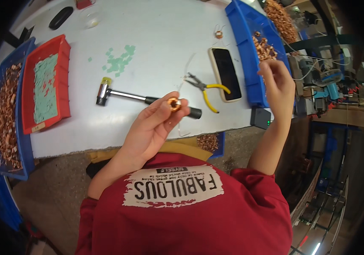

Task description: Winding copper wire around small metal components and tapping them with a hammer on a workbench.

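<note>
Between the thumb and fingers of my left hand [146,127] is a small ring-shaped copper coil [174,104], with thin wire ends sticking out. Behind that hand lies a hammer [126,94] with a yellow-and-black head and dark grip. My right hand [279,83] is over the near part of the right blue bin [242,40], fingers curled together; anything between the fingertips is hidden. Copper coils [263,47] lie in that bin. Yellow-handled pliers [207,86] and a phone [226,74] with a dark screen rest between my hands.
At left stand a red tray [66,80] of pale green pieces and a blue bin [28,148] of copper parts. Loose green squares [120,59] lie mid-table. One coil [219,35] sits beyond the phone. Below the table edge is another blue container [220,144]. Cables and equipment crowd the right.
</note>
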Demonstrator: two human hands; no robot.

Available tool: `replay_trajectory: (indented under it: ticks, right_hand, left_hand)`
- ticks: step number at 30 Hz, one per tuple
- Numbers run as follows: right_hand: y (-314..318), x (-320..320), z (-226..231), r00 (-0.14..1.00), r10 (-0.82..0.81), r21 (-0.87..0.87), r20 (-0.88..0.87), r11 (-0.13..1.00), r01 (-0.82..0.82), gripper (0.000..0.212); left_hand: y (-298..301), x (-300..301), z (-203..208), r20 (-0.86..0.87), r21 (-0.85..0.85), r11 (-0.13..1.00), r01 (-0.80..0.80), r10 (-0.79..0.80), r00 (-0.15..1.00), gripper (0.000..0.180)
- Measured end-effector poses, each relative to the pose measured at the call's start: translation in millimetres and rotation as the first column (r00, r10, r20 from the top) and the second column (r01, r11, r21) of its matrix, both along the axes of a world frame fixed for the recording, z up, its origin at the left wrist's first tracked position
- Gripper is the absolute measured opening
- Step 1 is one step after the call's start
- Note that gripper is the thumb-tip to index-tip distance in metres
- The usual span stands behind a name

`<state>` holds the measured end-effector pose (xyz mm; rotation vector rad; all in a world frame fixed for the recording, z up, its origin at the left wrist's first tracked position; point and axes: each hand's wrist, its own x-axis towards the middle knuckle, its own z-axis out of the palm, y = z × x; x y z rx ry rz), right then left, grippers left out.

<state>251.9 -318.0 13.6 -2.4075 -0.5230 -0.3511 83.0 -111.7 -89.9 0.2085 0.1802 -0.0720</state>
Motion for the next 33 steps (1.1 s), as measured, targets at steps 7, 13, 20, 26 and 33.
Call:
replay_trajectory:
  ticks: [7,13,20,26,33]
  right_hand:
    - [48,-78,-27,0.528,0.668,0.722,-0.524,0.678,-0.141,0.009]
    - [64,-78,-35,0.520,0.611,0.647,-0.597,0.750,-0.140,0.014]
    - [55,-105,-37,0.674,0.728,0.411,0.129,0.579,-0.704,0.011]
    - [77,-80,-20,0.432,0.894,0.286,0.120,0.385,-0.877,0.011]
    - [88,-51,-60,0.017,0.845,0.842,-0.534,0.534,-0.073,0.022]
  left_hand:
    - [9,-17,3,0.138,0.091,0.978,0.188,-0.199,0.970,0.044]
    - [13,-26,6,0.021,0.142,0.945,0.293,-0.299,0.954,0.045]
    - [13,-27,8,-0.003,0.240,0.946,0.218,-0.224,0.975,0.038]
    - [17,-28,-9,0.040,0.112,0.960,0.258,-0.263,0.964,0.032]
    - [20,-31,-6,0.085,0.000,0.936,0.353,-0.351,0.932,0.035]
